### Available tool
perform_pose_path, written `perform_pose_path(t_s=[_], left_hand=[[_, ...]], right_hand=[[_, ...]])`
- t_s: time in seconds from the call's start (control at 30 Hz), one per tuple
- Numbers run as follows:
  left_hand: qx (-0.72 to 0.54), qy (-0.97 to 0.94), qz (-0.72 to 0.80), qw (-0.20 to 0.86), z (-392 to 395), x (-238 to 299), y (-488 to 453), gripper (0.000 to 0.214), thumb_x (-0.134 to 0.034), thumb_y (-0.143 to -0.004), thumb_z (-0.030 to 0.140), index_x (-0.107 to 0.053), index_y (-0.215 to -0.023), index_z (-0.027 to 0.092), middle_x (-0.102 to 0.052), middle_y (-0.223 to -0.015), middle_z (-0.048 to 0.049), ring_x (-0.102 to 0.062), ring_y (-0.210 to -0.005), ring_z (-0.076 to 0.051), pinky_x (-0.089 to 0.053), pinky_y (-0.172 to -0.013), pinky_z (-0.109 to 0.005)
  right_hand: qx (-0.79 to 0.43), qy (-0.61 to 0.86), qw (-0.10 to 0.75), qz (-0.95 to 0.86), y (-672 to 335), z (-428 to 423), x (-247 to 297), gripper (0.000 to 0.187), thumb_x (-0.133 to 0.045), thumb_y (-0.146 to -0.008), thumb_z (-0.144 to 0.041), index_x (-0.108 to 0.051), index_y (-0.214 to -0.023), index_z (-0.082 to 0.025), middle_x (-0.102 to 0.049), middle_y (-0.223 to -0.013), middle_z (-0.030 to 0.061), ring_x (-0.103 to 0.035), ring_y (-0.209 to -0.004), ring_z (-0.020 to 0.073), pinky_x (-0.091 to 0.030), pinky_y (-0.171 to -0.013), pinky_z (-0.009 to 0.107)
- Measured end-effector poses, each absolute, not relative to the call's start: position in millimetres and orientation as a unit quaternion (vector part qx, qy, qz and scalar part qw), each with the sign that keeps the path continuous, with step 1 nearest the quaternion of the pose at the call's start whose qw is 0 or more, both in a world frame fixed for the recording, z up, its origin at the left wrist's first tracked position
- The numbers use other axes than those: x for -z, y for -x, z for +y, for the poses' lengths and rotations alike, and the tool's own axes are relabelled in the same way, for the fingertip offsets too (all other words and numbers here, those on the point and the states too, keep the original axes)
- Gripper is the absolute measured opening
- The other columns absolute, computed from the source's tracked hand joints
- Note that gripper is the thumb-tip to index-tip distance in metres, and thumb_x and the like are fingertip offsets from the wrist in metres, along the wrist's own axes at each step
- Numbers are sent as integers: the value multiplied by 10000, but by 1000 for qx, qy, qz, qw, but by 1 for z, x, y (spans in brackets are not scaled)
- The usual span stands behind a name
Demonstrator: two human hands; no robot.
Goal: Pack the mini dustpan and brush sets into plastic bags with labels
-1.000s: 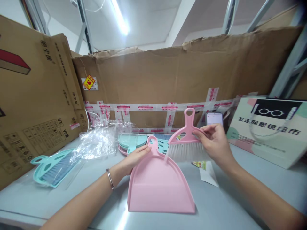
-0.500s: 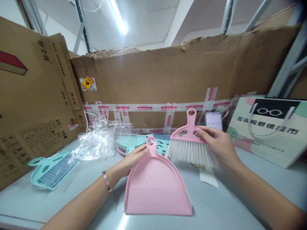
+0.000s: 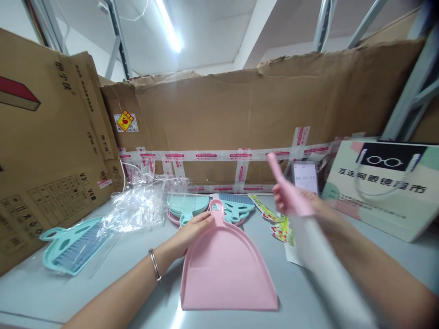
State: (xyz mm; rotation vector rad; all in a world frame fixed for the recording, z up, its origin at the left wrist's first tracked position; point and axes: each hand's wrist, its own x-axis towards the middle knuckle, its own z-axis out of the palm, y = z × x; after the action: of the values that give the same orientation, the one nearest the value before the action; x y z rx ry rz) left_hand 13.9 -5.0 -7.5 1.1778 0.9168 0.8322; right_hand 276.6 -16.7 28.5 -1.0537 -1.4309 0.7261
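Note:
A pink dustpan (image 3: 229, 269) faces me with its wide edge toward the table's front and its looped handle at the top. My left hand (image 3: 194, 230) grips it at the upper left, close to the handle. On the right, my right hand (image 3: 302, 198) is closed around a pink hand brush (image 3: 293, 194) with white bristles. The brush is turned edge-on and smeared by motion, its bristles slanting down to the right. Behind the dustpan lie teal dustpans (image 3: 188, 205) and a teal brush (image 3: 236, 205) with grey-blue bristles.
Crumpled clear plastic (image 3: 140, 205) and a bagged teal brush and dustpan set (image 3: 73, 244) lie on the left. Colourful printed cards (image 3: 279, 226) lie right of centre. A phone (image 3: 305, 177) and a paper bag (image 3: 380, 187) stand at the right. Cardboard (image 3: 206, 114) walls the back.
My right hand has twisted the brush from facing me flat to edge-on, with its bristles swinging down and right. The printed cards now show more. The dustpan stays nearly in place.

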Motion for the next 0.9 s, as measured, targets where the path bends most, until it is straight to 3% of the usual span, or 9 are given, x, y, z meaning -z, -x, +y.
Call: perform_pose_path(t_s=[0.07,0.17,0.3,0.4,0.53,0.67,0.77,0.9], left_hand=[[-381,-519,397,654,-3,13,-16,420,-640,-742,388,-593,-1115,202,-644,-1095,-86,-600,-953,-205,-431,-868,-338],[-424,-519,401,624,-2,19,-20,432,-637,-734,412,-607,-1093,175,-613,-1158,-89,-551,-1049,-220,-384,-938,-346],[-431,-545,414,588,-4,17,-24,456,-509,-789,523,-627,-1049,168,-610,-1155,-74,-514,-1093,-224,-356,-962,-338],[-431,-590,399,554,-8,13,-25,404,-562,-774,473,-614,-1068,202,-597,-1162,-51,-506,-1079,-207,-371,-924,-295],[-411,-645,347,542,-8,12,-25,445,-586,-771,427,-550,-1142,184,-631,-917,-45,-551,-827,-157,-410,-742,-261],[-394,-673,341,525,-5,15,-28,388,-561,-780,431,-548,-1039,143,-505,-637,25,-408,-534,-76,-310,-522,-217],[-381,-695,343,504,-3,14,-33,311,-512,-803,437,-532,-898,142,-397,-553,62,-324,-474,-58,-239,-471,-209],[-359,-714,367,476,-1,7,-41,297,-485,-803,446,-504,-780,151,-393,-535,58,-336,-481,-66,-244,-472,-209]], right_hand=[[-413,449,473,-636,-249,-30,-22,323,-585,-691,-501,-628,-739,-185,-610,-638,27,-534,-547,146,-416,-506,279],[-387,471,409,-679,-216,-45,-10,198,-554,-748,-384,-622,-760,-198,-641,-676,15,-571,-628,159,-420,-590,280],[-292,489,428,-702,-202,-50,1,149,-489,-808,-327,-582,-772,-216,-640,-738,7,-580,-702,168,-417,-646,288],[-198,494,464,-708,-202,-47,8,139,-499,-814,-321,-551,-745,-213,-580,-785,20,-543,-761,177,-406,-692,307],[-160,488,457,-726,-202,-42,15,147,-495,-825,-291,-517,-704,-210,-518,-795,22,-510,-782,179,-395,-693,313],[-154,484,450,-735,-202,-39,17,169,-492,-827,-264,-475,-669,-204,-502,-765,16,-496,-755,174,-385,-677,311],[-139,491,444,-736,-205,-37,16,187,-505,-811,-267,-453,-643,-202,-498,-749,14,-493,-741,173,-381,-678,314],[-154,531,450,-701,-213,-29,14,196,-563,-749,-301,-438,-630,-208,-518,-722,4,-504,-711,171,-391,-655,313]])
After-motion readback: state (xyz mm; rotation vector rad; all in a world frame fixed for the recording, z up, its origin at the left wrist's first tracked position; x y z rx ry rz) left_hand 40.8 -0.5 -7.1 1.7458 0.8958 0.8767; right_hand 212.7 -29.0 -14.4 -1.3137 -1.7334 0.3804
